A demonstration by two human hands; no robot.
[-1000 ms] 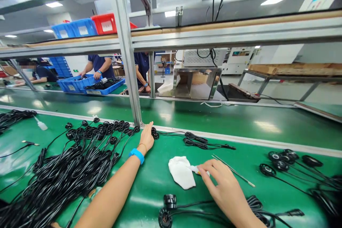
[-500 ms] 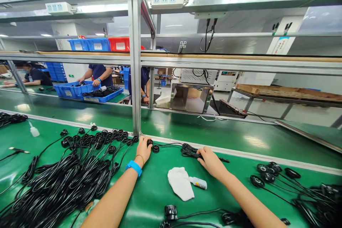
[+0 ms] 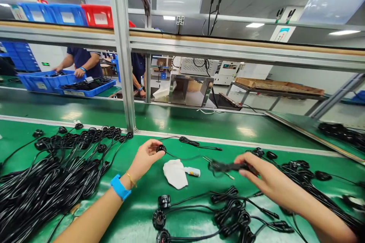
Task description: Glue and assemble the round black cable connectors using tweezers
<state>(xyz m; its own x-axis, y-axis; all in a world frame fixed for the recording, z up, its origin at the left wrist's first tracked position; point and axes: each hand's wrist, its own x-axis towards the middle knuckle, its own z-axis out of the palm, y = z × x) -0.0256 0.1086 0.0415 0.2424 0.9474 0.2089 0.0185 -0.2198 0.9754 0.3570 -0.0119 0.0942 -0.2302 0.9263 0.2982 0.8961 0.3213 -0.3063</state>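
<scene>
My left hand (image 3: 146, 160), with a blue band on its wrist, pinches a small round black head (image 3: 161, 148) between thumb and fingers. A thin black cable runs from there toward my right hand (image 3: 253, 166), which is closed around a coiled black cable bundle (image 3: 221, 166) held above the bench. That bundle is smeared by motion, and its end at the palm is hidden. Behind them, another black cable coil (image 3: 189, 141) lies along the bench's back edge. Between the hands are a white cloth (image 3: 175, 174) and a small bottle (image 3: 192, 171), both lying on the green surface.
A large pile of coiled black cables (image 3: 68, 182) with round heads covers the left. More cables with round heads (image 3: 232, 209) lie in front and at right. A metal post (image 3: 124, 64) rises at the bench's back edge. Beyond, a person's hands work at blue bins (image 3: 42, 83).
My right hand has lifted one cable bundle off the bench and carried it right, toward me. My left hand has come back from the rear edge with a round head. The view has shifted right.
</scene>
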